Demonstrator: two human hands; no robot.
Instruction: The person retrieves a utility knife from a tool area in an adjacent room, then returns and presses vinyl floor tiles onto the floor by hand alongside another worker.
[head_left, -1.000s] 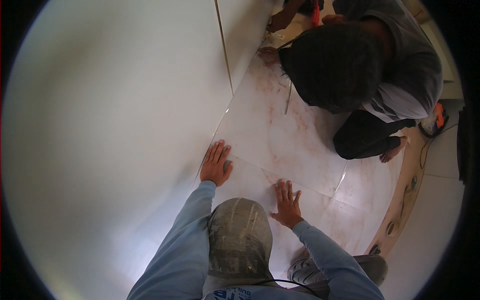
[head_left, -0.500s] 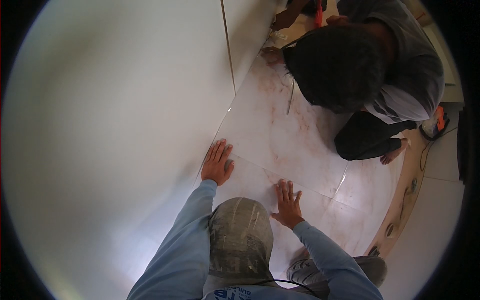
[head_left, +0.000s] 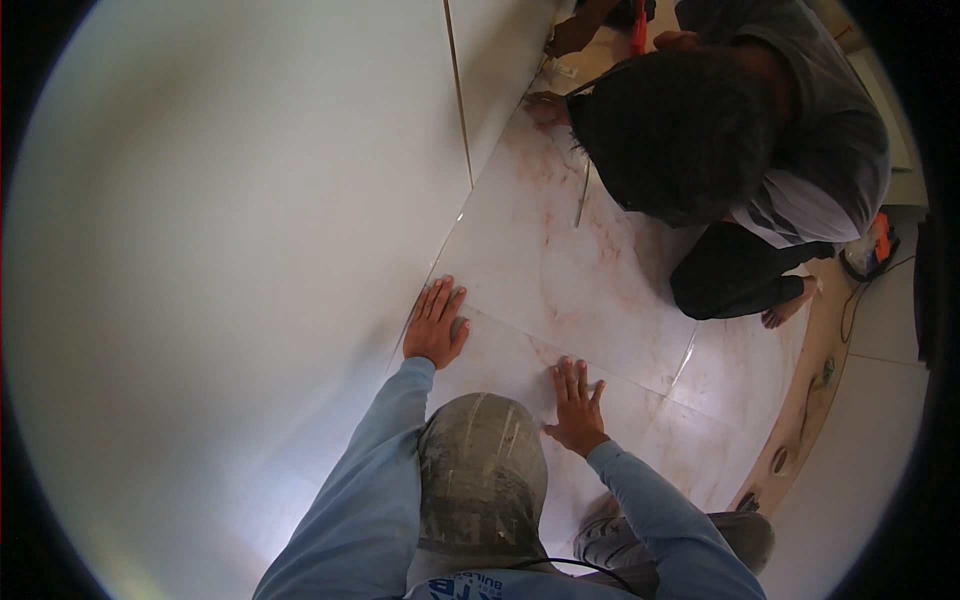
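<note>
My left hand [head_left: 435, 325] lies flat, fingers spread, on the near marble floor tile [head_left: 640, 425], at its corner beside the glossy white wall [head_left: 220, 250]. Palm down on the same tile, my right hand [head_left: 575, 408] rests just short of the joint with the far tile [head_left: 560, 270]. Neither hand holds anything. My grey dusty knee [head_left: 480, 480] is bent between my arms.
A co-worker [head_left: 720, 130] in a grey shirt crouches over the far tile, one hand on its far corner. An orange tool [head_left: 875, 240] with a cable lies at the right. A curved wooden strip [head_left: 805, 410] borders the tiles on the right.
</note>
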